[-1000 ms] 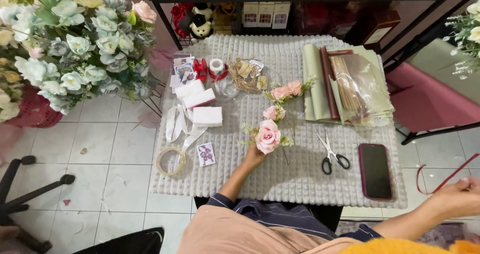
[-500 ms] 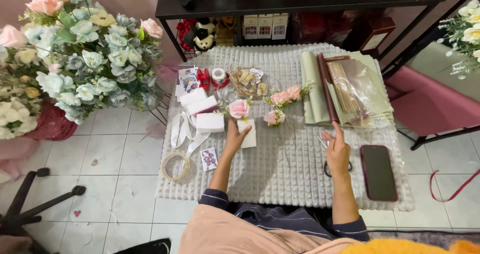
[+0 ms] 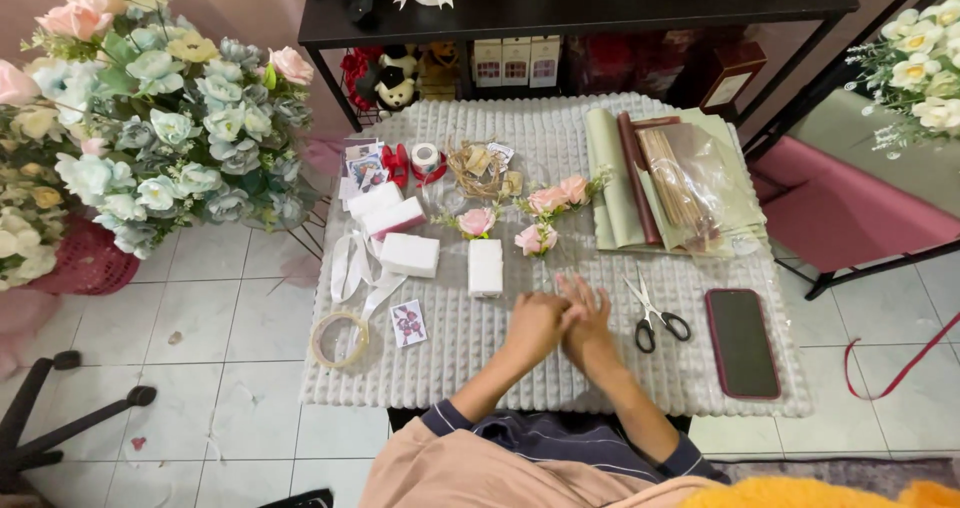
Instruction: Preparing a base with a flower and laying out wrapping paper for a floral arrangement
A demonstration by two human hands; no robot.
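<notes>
On the low table (image 3: 700, 383), covered by a pale knobbly cloth, both hands meet near the front edge; the left hand (image 3: 533, 328) and the right hand (image 3: 590, 313) press together, fingers loosely extended, and neither visibly grips anything, though a very small item between the palms cannot be ruled out. Rolled sheets of wrapping paper (image 3: 640, 173) in green and dark red lie at the far right with a clear bag of thin sticks (image 3: 680, 183); these look light but crease easily. A dark phone (image 3: 742, 342) rests flat to the right. Just beyond the hands a small white box (image 3: 486, 266) lies flat on the cloth; it appears light and stiff, best taken by its long sides. Scissors (image 3: 655, 313) sit just beside the right hand, closed, handles toward the person; lift them there. Smallest, three pink artificial roses (image 3: 535, 218) lie further back; soft, fragile petals suggest holding them by the stems.
</notes>
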